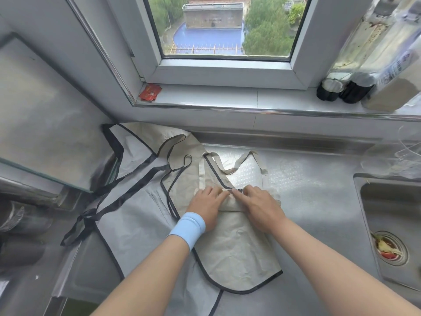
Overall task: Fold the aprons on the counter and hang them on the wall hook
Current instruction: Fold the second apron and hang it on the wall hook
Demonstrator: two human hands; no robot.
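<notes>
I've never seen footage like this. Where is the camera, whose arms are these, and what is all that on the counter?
No machine here: a person wears a wide-angle camera on the head, so you look down along their own arms. The left hand, wearing a blue wristband, and the right hand press on a fold in a beige apron. Left of it lies a grey apron with black ties. Both rest on a steel counter, with a sink at the right and bottles on the windowsill. Nothing is lifted.
</notes>
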